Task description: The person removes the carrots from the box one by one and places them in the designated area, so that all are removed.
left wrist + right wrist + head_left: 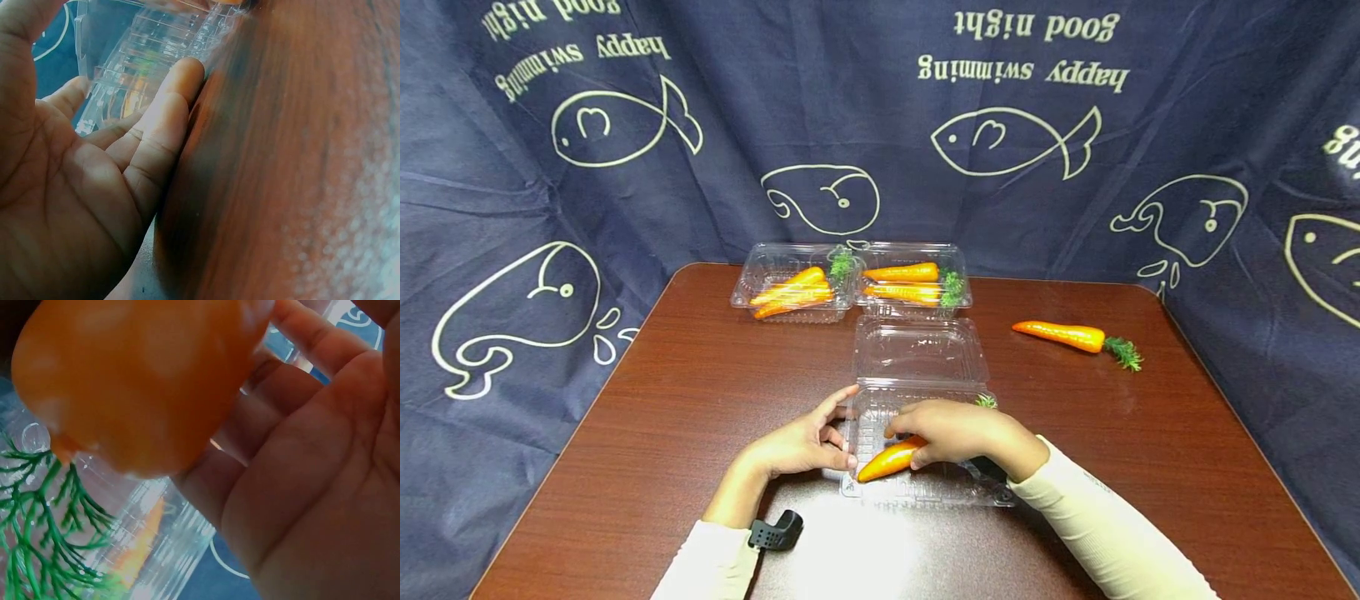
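The right hand (962, 431) is holding a carrot (887, 461) over the open box (880, 408), its grip pinching the orange body. The left hand (797, 443) is touching the box's left side, grip spread. Another carrot (1060, 335) is lying farther right on the counter (1097, 417).

In the head view the right hand (962, 429) hides the middle of the orange carrot (889, 462) it grips, so whether the green sprig (986, 402) at the hand's far side joins that carrot cannot be told; both cream sleeves (1120, 529) run off the near edge, and one outlined fish (1326, 268) is cut at the right. The right wrist view blurs and crops the carrot, the left wrist view cuts one digit of the left hand (75, 175), and an orange shape (228, 2) there is too cropped to identify.
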Demonstrator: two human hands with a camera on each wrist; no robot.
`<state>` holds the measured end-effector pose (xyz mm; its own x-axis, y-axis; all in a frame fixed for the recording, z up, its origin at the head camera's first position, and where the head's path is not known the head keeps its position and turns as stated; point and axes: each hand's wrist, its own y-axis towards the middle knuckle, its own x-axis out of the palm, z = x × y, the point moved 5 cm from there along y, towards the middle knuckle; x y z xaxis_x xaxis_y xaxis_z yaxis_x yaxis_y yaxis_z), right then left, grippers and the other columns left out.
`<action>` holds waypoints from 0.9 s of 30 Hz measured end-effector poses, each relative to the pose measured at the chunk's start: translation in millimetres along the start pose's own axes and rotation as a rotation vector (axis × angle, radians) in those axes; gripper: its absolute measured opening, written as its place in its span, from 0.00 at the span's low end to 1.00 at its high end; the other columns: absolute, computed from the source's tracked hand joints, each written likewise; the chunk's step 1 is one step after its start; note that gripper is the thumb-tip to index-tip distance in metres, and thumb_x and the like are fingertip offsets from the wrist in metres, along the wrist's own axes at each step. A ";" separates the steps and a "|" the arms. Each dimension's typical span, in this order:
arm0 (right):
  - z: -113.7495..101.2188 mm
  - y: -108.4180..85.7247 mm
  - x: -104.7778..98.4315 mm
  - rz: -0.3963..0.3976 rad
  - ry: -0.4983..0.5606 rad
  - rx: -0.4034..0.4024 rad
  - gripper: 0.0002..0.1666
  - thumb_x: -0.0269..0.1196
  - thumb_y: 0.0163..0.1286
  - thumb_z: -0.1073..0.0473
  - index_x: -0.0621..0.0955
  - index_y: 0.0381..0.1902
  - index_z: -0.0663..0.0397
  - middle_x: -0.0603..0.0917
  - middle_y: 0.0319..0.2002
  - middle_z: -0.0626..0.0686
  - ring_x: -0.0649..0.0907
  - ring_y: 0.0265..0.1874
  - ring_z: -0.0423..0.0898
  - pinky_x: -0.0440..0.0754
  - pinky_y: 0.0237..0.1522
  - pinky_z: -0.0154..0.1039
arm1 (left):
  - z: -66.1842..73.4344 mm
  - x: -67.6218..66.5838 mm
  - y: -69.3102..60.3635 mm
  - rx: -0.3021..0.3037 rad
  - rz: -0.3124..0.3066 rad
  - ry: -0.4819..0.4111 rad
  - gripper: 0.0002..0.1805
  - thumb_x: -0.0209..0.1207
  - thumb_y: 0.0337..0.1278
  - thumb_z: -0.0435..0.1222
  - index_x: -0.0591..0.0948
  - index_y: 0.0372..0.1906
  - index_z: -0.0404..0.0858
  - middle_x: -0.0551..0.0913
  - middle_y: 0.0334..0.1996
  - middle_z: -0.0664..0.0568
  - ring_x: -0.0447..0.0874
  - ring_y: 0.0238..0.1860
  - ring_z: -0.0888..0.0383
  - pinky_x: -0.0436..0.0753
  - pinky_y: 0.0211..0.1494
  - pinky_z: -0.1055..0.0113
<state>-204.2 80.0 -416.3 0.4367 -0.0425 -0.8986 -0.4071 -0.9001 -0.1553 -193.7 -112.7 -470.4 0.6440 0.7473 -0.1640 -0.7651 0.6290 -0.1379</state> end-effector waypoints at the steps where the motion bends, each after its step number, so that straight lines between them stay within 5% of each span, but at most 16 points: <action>1: 0.3 0.2 0.3 -0.004 -0.001 0.002 0.25 0.74 0.56 0.60 0.81 0.52 0.55 0.82 0.44 0.49 0.80 0.40 0.41 0.77 0.48 0.37 | -0.2 0.0 0.0 0.001 0.001 0.001 0.57 0.70 0.54 0.29 0.45 0.80 0.47 0.61 0.70 0.34 0.78 0.41 0.53 0.78 0.39 0.69; 12: 1.9 0.5 1.3 -0.010 -0.009 -0.030 0.17 0.73 0.55 0.63 0.83 0.44 0.50 0.81 0.34 0.42 0.78 0.35 0.38 0.75 0.42 0.34 | -0.9 -1.5 -0.2 0.005 -0.006 0.010 0.57 0.71 0.53 0.32 0.46 0.79 0.49 0.62 0.69 0.35 0.80 0.41 0.54 0.79 0.39 0.68; 27: -4.3 -5.3 -8.6 0.044 -0.042 -0.032 0.17 0.73 0.58 0.63 0.83 0.45 0.50 0.81 0.35 0.42 0.78 0.35 0.38 0.76 0.43 0.34 | 1.8 -0.5 -1.0 -0.003 -0.009 0.001 0.57 0.71 0.54 0.32 0.45 0.80 0.50 0.61 0.70 0.37 0.79 0.42 0.52 0.79 0.41 0.67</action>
<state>-202.3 83.2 -406.0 0.3852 -0.0645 -0.9206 -0.3986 -0.9113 -0.1029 -193.3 -113.4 -468.5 0.6505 0.7417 -0.1637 -0.7595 0.6347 -0.1425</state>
